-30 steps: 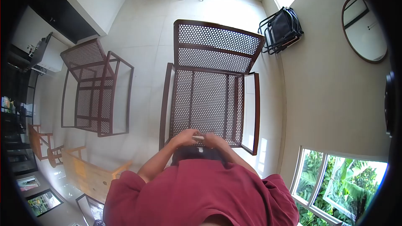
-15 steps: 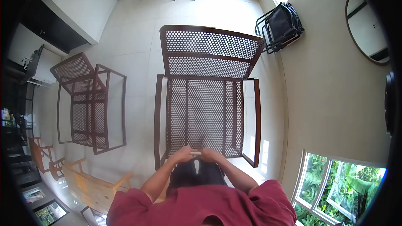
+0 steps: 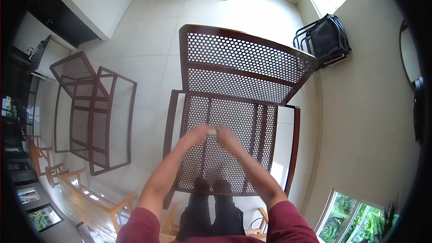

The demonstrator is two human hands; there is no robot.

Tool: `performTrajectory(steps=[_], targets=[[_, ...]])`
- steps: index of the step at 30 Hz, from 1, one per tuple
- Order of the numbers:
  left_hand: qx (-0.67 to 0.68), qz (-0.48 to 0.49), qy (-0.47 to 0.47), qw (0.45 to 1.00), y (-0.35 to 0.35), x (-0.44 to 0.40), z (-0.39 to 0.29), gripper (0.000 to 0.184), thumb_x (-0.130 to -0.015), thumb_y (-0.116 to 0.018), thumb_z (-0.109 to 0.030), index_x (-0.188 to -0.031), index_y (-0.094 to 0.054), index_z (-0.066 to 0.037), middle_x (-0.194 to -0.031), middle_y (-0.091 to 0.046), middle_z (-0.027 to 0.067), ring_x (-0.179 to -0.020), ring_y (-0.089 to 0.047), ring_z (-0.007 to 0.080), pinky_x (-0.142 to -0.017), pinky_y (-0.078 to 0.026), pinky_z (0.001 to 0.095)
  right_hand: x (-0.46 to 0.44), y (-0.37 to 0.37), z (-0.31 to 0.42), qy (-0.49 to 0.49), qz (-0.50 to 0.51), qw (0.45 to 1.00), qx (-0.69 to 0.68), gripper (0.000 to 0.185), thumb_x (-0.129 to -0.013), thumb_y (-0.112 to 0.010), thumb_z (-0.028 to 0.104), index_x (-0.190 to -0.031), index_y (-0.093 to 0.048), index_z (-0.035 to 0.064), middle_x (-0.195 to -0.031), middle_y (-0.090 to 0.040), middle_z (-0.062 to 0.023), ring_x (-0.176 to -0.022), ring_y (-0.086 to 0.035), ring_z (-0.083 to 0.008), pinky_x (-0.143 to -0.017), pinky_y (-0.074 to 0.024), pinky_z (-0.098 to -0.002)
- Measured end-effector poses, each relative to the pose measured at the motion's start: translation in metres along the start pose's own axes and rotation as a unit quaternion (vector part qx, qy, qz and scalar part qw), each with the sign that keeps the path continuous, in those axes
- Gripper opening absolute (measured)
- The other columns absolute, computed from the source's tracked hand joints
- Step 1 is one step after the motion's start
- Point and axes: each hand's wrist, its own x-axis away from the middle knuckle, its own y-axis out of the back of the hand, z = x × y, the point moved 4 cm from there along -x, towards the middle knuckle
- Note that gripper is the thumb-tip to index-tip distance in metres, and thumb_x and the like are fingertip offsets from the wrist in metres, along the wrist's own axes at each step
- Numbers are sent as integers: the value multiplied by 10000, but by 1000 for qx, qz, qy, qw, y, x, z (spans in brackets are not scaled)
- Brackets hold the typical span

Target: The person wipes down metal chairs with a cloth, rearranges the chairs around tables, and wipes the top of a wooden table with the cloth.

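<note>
My left hand (image 3: 196, 134) and my right hand (image 3: 226, 137) are stretched forward, closed on a small pale object (image 3: 212, 132) between them, too blurred to name. Both hands are above the perforated seat of a brown metal bench (image 3: 231, 121), whose backrest (image 3: 245, 63) rises beyond. My dark-trousered legs (image 3: 200, 211) show below, with the knees near the front edge of the seat.
A second brown perforated chair (image 3: 90, 117) stands at the left. Wooden furniture (image 3: 85, 198) is at the lower left. Folded black chairs (image 3: 326, 40) lean by the right wall, near a round mirror (image 3: 410, 54) and a window (image 3: 346, 216).
Both hands have moved away from my body, out over the seat, with the pale object between them. My arms are straighter and more of my legs shows. The view has shifted.
</note>
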Motion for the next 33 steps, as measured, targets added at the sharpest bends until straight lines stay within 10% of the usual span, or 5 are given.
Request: performTrajectory(steps=[2, 7, 15, 18, 33], targets=[[51, -212, -246, 944, 67, -55, 8, 510, -734, -419, 109, -1192, -621, 10, -1154, -659, 213, -1115, -596, 364, -1015, -428, 409, -70, 68, 22, 78, -181, 979, 57, 454, -857, -479, 36, -1305, -489, -34, -1265, -533, -313, -1218, -488, -475, -947, -500, -468], [-163, -485, -285, 811, 243, -124, -38, 566, -805, -379, 99, -1343, -504, -21, -1407, -469, 226, -1328, -423, 363, -1134, -345, 397, -217, 203, 81, 166, -425, 865, 208, 581, -836, -526, 40, -1409, -428, 43, -1442, -414, -256, -1368, -362, -400, -1161, -273, -444], [-294, -552, -245, 741, 261, -181, 6, 771, -778, -470, 92, -1496, -354, -167, -1556, -295, 122, -1432, -284, 324, -1127, -359, 395, -294, 174, 59, 148, -517, 815, 217, 600, -861, -511, 72, -1437, -437, 222, -1523, -373, -65, -1432, -301, -281, -1180, -193, -509], [-248, -578, -250, 736, 233, -190, 23, 704, -829, -466, 53, -1490, -366, -165, -1553, -306, 123, -1441, -279, 300, -1134, -336, 439, -285, 162, 50, 215, -480, 827, 200, 573, -881, -442, 29, -1451, -394, 66, -1517, -360, -173, -1433, -293, -312, -1189, -175, -480], [-138, -432, 5, 891, 11, -209, 175, 726, -826, -440, 103, -1503, -282, -105, -1558, -236, 174, -1438, -238, 371, -1057, -449, 430, -258, -75, -63, 146, -316, 915, 203, 615, -838, -529, 43, -1418, -458, 235, -1505, -394, 57, -1430, -293, -156, -1186, -201, -507]])
